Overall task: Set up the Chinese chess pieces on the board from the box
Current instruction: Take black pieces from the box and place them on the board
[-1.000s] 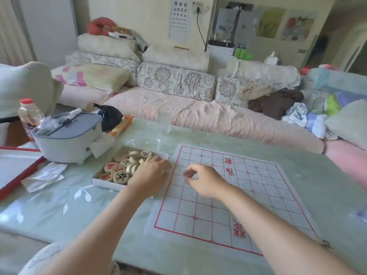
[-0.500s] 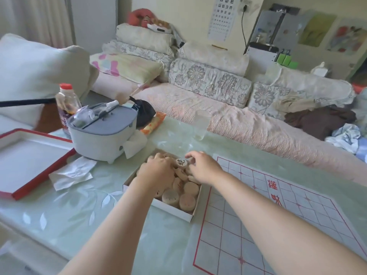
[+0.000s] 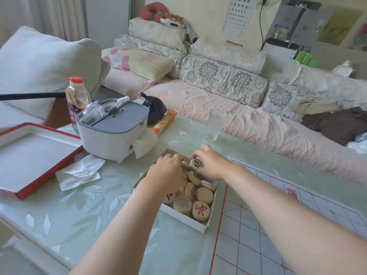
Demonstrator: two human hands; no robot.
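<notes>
Right hand: The person's right hand (image 3: 211, 165) pinches a black-marked piece (image 3: 197, 165) between thumb and fingertips. The piece is tipped on edge over the far end of the box.
Left hand: The left hand (image 3: 168, 172) is close beside the right, knuckles up, with its fingers curled down among the pieces. Whether it grips one cannot be told.
Box: A shallow white cardboard box (image 3: 184, 217) lies on the table with both hands inside its far half.
Pieces: Round wooden discs (image 3: 204, 195) are heaped loosely in the box, some overlapping. A red-marked piece (image 3: 200, 210) lies face up in the near right corner, against the walls.
Board: The paper board (image 3: 278, 225) lies flat to the right. Its red border line runs just beside the box's right wall, and the sheet runs out of view at the bottom and right.
Table: The leaf-patterned table (image 3: 79, 205) shows bare surface from the box's left wall and near end to its near edge, at lower left.
Left flank: A crumpled tissue (image 3: 79, 173) lies near the box. A grey-lidded container (image 3: 113, 135) stands behind the tissue, and a red-rimmed tray (image 3: 29, 157) lies further left.
Far edge: A glass (image 3: 215, 124) stands upright beyond the box, near the table's far edge, with a sofa (image 3: 218, 108) behind.
</notes>
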